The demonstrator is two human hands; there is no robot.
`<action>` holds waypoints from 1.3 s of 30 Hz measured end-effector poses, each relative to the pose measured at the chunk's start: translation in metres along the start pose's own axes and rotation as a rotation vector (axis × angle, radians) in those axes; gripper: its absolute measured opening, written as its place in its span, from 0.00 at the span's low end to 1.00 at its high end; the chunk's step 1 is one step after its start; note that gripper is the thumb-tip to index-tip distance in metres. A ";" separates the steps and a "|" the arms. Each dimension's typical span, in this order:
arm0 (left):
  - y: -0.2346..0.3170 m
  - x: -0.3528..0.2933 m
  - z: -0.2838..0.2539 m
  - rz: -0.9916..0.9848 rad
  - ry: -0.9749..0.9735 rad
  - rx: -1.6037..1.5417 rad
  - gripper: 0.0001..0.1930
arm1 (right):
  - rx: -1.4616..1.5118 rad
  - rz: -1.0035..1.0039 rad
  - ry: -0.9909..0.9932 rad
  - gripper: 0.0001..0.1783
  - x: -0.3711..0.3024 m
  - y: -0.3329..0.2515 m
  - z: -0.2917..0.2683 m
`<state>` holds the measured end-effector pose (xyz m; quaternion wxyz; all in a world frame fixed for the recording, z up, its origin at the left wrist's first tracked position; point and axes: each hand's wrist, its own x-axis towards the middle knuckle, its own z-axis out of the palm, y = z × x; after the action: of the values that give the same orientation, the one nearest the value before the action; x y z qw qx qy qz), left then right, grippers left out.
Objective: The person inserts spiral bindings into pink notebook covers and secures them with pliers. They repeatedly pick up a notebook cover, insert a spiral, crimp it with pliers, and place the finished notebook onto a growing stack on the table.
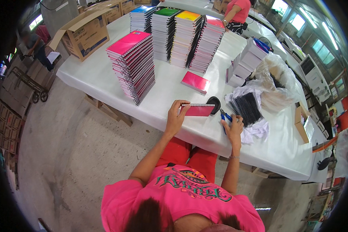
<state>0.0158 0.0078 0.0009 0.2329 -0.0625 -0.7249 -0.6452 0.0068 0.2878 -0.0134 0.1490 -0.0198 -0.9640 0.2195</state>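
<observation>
My left hand (pixel 175 118) grips the left end of a pink spiral notebook (pixel 199 110), its wire-bound edge turned up, at the table's near edge. In my right hand (pixel 234 130) is a pair of blue-handled pliers (pixel 225 115), just right of the notebook. A round black object (pixel 214 103) stands behind the notebook's right end. Beyond it lies a small stack of unbound pink-covered pads (pixel 196 82). Black spiral coils (pixel 246 109) rest on white crumpled sheeting to the right of my right hand.
Tall notebook stacks stand farther back: pink (pixel 132 63), blue (pixel 142 19), green (pixel 164 33), yellow (pixel 186 36) and red-pink (pixel 208 44). White paper blocks (pixel 245 60) and a clear plastic bag (pixel 278 83) are at right. An open carton (pixel 85 36) sits far left. Another person (pixel 237 15) stands across the table.
</observation>
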 end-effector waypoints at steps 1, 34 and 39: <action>0.002 -0.001 -0.002 -0.021 -0.018 0.005 0.11 | -0.003 -0.018 -0.012 0.42 -0.002 0.001 0.000; 0.014 -0.006 -0.020 -0.104 -0.189 -0.055 0.15 | 2.082 0.410 -0.553 0.30 -0.045 -0.077 -0.043; 0.013 -0.007 -0.020 -0.206 -0.190 -0.074 0.14 | 2.161 0.473 -0.610 0.33 -0.048 -0.095 -0.068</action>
<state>0.0324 -0.0076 0.0105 0.0932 -0.0573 -0.7219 -0.6833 0.0753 0.2257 0.0728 -0.1967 -0.0083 -0.2399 0.9506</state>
